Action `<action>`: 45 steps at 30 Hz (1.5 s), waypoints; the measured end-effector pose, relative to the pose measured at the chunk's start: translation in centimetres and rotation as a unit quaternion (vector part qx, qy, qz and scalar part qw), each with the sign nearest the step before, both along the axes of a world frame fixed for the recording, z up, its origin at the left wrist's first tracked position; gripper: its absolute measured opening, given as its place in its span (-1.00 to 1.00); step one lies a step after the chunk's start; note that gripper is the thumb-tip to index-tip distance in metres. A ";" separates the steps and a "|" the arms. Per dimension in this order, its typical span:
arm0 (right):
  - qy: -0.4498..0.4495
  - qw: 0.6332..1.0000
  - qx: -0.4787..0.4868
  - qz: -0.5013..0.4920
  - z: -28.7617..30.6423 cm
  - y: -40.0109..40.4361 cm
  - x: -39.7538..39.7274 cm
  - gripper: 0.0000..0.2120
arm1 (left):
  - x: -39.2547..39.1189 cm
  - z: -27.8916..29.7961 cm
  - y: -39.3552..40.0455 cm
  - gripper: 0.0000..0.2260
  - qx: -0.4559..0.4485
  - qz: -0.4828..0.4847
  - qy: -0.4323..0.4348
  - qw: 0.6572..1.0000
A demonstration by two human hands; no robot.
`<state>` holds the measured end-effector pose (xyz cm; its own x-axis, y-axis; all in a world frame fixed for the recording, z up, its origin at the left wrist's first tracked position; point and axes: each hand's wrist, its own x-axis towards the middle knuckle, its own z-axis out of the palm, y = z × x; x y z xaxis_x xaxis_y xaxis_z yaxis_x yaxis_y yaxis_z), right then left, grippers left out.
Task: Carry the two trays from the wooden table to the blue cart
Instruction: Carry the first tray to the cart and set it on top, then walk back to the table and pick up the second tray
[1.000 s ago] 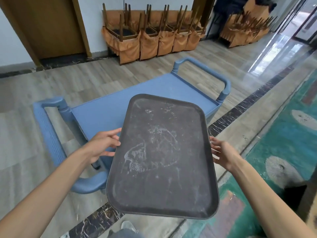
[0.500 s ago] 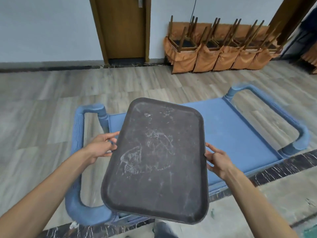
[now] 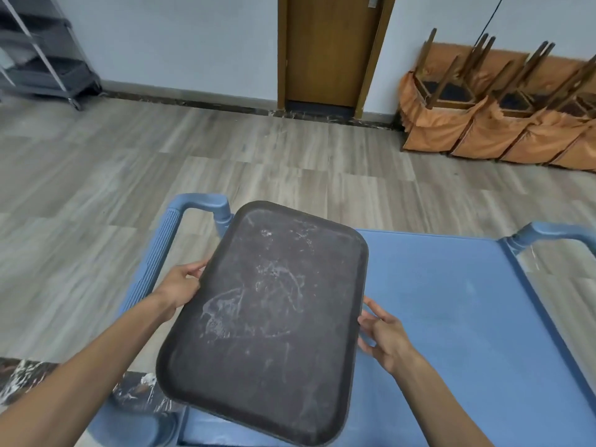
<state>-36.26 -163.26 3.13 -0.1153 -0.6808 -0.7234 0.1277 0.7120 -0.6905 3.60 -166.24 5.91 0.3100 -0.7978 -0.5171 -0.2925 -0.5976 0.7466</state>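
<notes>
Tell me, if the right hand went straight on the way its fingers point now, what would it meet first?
The right hand points its fingers left, toward the tray. It would meet the tray's right rim first; the fingertips look at or just under that rim already, though depth is unclear.

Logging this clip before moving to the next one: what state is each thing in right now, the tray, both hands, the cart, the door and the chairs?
Tray: empty, scuffed, held tilted above the cart.
Left hand: gripping the tray's left edge.
Right hand: at the tray's right edge, fingers spread.
Cart: top shelf bare where it shows, no tray on it yet.
Door: closed.
Chairs: tipped over in a row against the wall.
</notes>
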 end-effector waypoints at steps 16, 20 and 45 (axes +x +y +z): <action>0.056 0.997 0.021 0.049 -2.6 -2.0 0.3 -0.54 | 0.1 -2.5 2.2 -0.51 -0.004 0.067 0.000 0.998; 0.057 0.997 0.013 0.057 -2.6 -1.9 0.0 -0.56 | 0.4 -3.1 2.4 -0.53 -0.015 0.077 0.001 0.997; 0.451 0.598 -0.452 0.485 6.8 -0.3 24.3 -0.24 | 9.9 6.5 17.3 -0.32 -0.134 -0.075 -0.507 0.848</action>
<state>-11.94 -163.56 9.96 0.5846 -0.8098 0.0490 -0.7570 -0.5662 -0.3261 13.50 -148.97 12.38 0.3713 -0.9147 0.1596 -0.9232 -0.3453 0.1688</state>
